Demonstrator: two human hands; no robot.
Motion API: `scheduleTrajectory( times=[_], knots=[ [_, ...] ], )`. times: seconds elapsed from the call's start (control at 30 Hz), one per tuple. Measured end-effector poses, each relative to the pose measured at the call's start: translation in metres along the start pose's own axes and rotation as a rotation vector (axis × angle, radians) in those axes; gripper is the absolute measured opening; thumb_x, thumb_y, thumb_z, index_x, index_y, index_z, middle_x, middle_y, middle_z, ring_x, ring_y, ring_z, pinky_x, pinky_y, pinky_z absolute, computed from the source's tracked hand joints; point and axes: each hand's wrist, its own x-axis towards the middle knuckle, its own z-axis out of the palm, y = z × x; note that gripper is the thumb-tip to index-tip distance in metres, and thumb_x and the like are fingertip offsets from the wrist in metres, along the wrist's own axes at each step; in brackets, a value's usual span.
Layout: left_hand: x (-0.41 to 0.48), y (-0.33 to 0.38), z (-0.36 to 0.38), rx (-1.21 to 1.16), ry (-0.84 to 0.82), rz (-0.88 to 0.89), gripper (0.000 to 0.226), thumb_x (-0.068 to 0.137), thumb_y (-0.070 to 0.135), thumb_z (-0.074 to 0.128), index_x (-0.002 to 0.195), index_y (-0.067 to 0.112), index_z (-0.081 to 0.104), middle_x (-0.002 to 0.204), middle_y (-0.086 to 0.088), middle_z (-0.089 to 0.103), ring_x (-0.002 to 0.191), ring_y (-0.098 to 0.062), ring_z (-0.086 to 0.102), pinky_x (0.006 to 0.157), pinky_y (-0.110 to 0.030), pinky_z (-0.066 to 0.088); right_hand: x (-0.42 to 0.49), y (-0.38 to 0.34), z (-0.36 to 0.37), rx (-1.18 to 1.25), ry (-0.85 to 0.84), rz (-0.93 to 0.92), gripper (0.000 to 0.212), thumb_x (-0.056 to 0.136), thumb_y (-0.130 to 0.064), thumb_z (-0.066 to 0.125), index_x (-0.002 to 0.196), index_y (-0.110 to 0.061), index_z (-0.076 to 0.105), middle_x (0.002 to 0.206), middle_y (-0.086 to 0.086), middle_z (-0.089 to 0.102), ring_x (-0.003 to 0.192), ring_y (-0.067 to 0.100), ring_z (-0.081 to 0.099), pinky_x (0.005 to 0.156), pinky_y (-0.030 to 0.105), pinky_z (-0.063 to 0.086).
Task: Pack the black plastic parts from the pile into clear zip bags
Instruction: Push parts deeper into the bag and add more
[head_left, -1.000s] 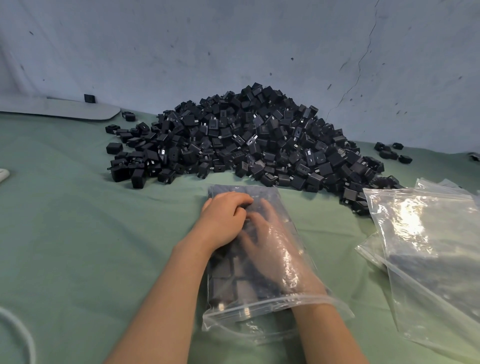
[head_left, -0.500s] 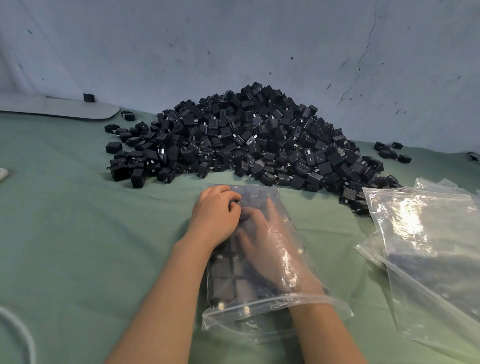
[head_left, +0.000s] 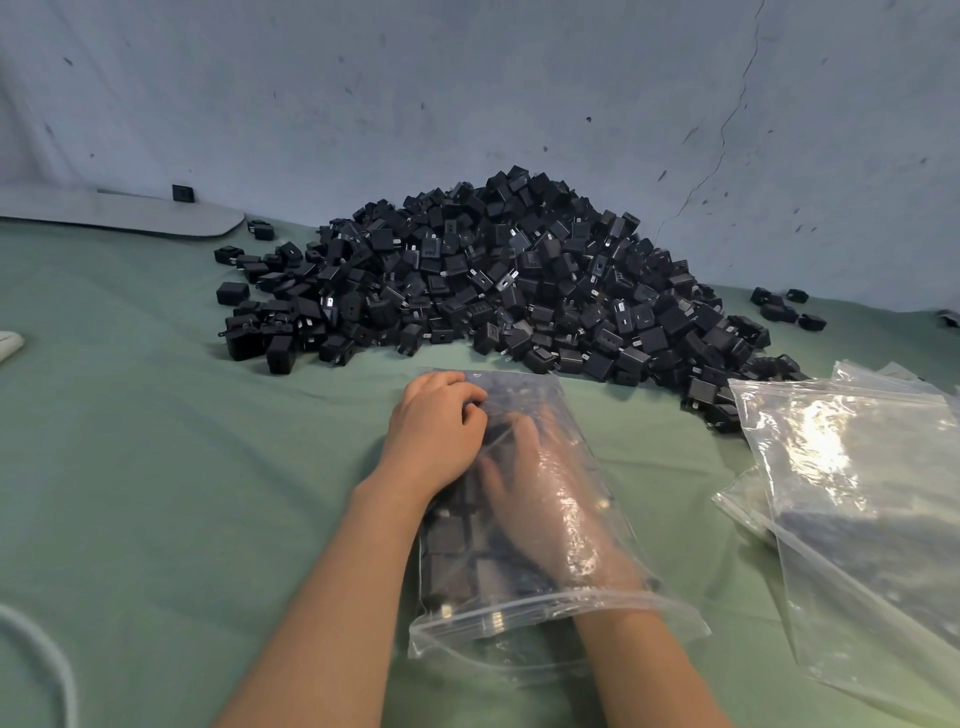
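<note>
A clear zip bag (head_left: 550, 402) lies lengthwise away from the person, its mouth at the wrists and its closed end near the pile of black plastic parts (head_left: 519, 280) just beyond the fingertips. The left hand (head_left: 434, 436) grips its far left corner, fingers curled. The right hand (head_left: 540, 499) reaches inside over the packed parts (head_left: 452, 561); whether it holds one is unclear. The left hand, outside the bag, seems freer to reach the pile.

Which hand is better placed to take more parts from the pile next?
Left, probably. The left hand rests outside on the bag, at its end nearest the pile. The right hand is inside the bag to the wrist and would have to come out first.
</note>
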Motion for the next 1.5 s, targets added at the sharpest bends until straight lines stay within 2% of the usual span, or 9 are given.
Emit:
scheduleTrajectory(
  times=[0.2,0.37,0.5,0.63,0.9,1.13,1.23,1.33,1.5],
  knots=[
    [0.0,0.0,0.0,0.0,-0.004,0.001,0.034,0.093,0.018,0.042,0.12,0.021,0.063,0.136,0.002,0.049,0.131,-0.017,0.032,0.109,-0.033,0.025,0.0,0.001,0.001,-0.003,-0.002,-0.007,0.047,0.094,-0.036,0.048,0.132,-0.014,0.032,0.118,0.012,0.056,0.108,0.03,0.054,0.094,0.048,0.045],
    [0.0,0.0,0.0,-0.01,0.002,0.001,0.033,0.093,0.017,0.043,0.118,0.02,0.064,0.135,0.002,0.05,0.13,-0.017,0.033,0.108,-0.03,0.025,0.002,0.003,0.001,-0.029,-0.034,-0.008,0.061,0.095,-0.039,0.045,0.145,-0.016,0.02,0.132,0.016,0.052,0.118,0.03,0.051,0.099,0.047,0.042],
    [0.0,0.001,-0.001,-0.007,-0.006,-0.002,0.032,0.093,0.017,0.043,0.118,0.02,0.063,0.136,0.002,0.049,0.131,-0.017,0.031,0.109,-0.032,0.025,0.002,0.004,-0.002,-0.075,-0.047,-0.027,0.068,0.097,-0.042,0.041,0.152,-0.018,0.007,0.14,0.008,0.048,0.133,0.025,0.039,0.108,0.044,0.034],
    [0.0,0.001,-0.001,0.004,-0.012,0.002,0.033,0.093,0.017,0.043,0.119,0.019,0.063,0.136,0.002,0.049,0.131,-0.018,0.031,0.11,-0.033,0.024,0.005,0.0,-0.005,-0.11,-0.089,0.024,0.068,0.098,-0.048,0.035,0.153,-0.022,0.004,0.148,0.014,0.037,0.137,0.027,0.033,0.111,0.044,0.029],
    [0.0,0.002,-0.001,-0.008,-0.011,-0.001,0.033,0.093,0.017,0.043,0.12,0.018,0.063,0.136,0.001,0.049,0.132,-0.018,0.031,0.111,-0.032,0.023,0.011,-0.003,-0.006,-0.068,-0.07,0.055,0.055,0.094,-0.048,0.04,0.143,-0.026,0.029,0.134,0.006,0.053,0.131,0.025,0.04,0.109,0.046,0.031],
    [-0.001,0.002,-0.002,-0.01,-0.001,0.002,0.032,0.094,0.018,0.042,0.117,0.02,0.064,0.134,0.003,0.05,0.13,-0.017,0.032,0.11,-0.032,0.025,0.009,0.003,0.003,0.083,-0.031,0.058,0.047,0.092,-0.044,0.045,0.133,-0.024,0.033,0.115,0.004,0.062,0.118,0.029,0.051,0.102,0.054,0.038],
    [-0.001,0.002,-0.002,-0.009,0.001,-0.001,0.032,0.094,0.019,0.042,0.117,0.021,0.064,0.134,0.004,0.05,0.13,-0.016,0.033,0.109,-0.032,0.026,0.011,0.002,0.005,0.087,-0.004,0.055,0.051,0.091,-0.045,0.048,0.135,-0.022,0.036,0.128,0.005,0.055,0.126,0.027,0.044,0.106,0.053,0.034],
    [-0.001,0.001,-0.001,-0.008,-0.002,0.002,0.032,0.094,0.018,0.042,0.117,0.02,0.064,0.134,0.003,0.051,0.13,-0.016,0.033,0.11,-0.032,0.026,0.01,-0.001,0.002,0.128,-0.067,0.074,0.056,0.093,-0.042,0.05,0.14,-0.02,0.029,0.135,0.006,0.049,0.133,0.026,0.038,0.111,0.051,0.028],
    [0.0,0.001,-0.001,-0.023,-0.006,0.003,0.032,0.094,0.017,0.041,0.117,0.019,0.064,0.134,0.002,0.05,0.132,-0.018,0.031,0.111,-0.031,0.024,0.01,-0.003,-0.017,-0.069,-0.064,0.02,0.057,0.094,-0.045,0.047,0.143,-0.019,0.033,0.144,0.004,0.039,0.133,0.026,0.034,0.111,0.048,0.026]
  ],
)
